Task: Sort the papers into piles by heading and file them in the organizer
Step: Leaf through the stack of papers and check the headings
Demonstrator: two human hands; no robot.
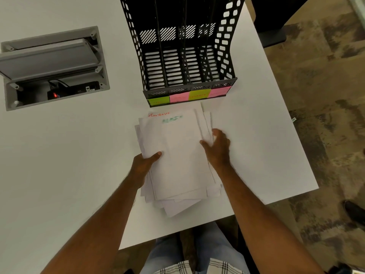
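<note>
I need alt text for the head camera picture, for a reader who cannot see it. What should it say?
Seen from above, a person's left hand grips the left edge of a loose stack of white papers on a white table, while the right hand rests on its right side. Behind the stack stands an empty black organizer, its four slots labelled with green and pink sticky notes.

Papers (181,155) on table (59,155) before organizer (183,56), cable box (53,68) far left.
</note>
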